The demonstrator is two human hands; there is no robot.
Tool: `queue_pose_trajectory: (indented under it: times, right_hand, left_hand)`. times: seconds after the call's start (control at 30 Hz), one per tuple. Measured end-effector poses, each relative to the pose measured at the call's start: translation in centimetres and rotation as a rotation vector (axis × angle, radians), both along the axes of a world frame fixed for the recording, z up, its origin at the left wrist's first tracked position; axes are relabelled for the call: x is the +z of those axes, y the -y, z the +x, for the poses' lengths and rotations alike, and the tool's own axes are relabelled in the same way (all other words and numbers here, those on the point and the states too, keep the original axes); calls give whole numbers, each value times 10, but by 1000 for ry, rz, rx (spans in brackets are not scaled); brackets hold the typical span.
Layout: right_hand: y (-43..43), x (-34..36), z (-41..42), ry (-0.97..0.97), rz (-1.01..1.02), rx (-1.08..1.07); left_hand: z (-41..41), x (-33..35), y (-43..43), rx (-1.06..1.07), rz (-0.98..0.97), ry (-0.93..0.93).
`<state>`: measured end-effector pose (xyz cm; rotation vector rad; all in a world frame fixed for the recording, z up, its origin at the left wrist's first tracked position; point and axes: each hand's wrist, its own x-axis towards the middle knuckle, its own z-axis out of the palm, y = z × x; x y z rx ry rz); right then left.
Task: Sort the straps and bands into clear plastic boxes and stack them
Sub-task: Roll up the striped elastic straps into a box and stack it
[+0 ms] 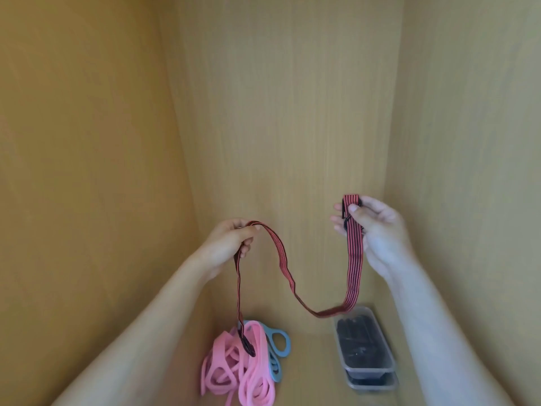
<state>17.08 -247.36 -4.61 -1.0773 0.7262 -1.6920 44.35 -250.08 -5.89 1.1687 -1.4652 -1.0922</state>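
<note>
While pink bands (234,367) lie below, fingers (337,222) of left hand (231,244) and right hand (380,230) pinch the striped strap (355,273).

- A single view, from a wide-angle camera worn on the person's head
- It faces forward and down into a wooden compartment: back wall (287,112) straight ahead, side walls (87,142) bowed in by the lens
- Both forearms (146,317) enter from the bottom corners; the left hand (231,241) and right hand (377,230), gripping a red-and-black strap (355,259), sit near mid-frame, close to the camera
- The compartment floor (313,361) lies farther off at the bottom edge, with pink bands (234,364) and clear boxes (366,347) seen from above
</note>
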Motion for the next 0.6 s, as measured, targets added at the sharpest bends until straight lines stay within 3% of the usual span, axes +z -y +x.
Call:
queue_pose_trajectory:
  times: [0.27, 0.4, 0.5, 0.6]
  right_hand:
    - [10, -4, 20, -186, 30, 15]
    - [15, -1, 23, -227, 65, 212]
    - [16, 1, 32, -428, 36, 338]
    - [19, -3, 41, -672, 39, 279]
  left_hand:
    - [-21, 32, -13, -210, -31, 123]
    - [-30, 44, -20, -264, -48, 130]
    - [-34, 45, -22, -301, -38, 100]
    - [-35, 43, -22, -321, -24, 58]
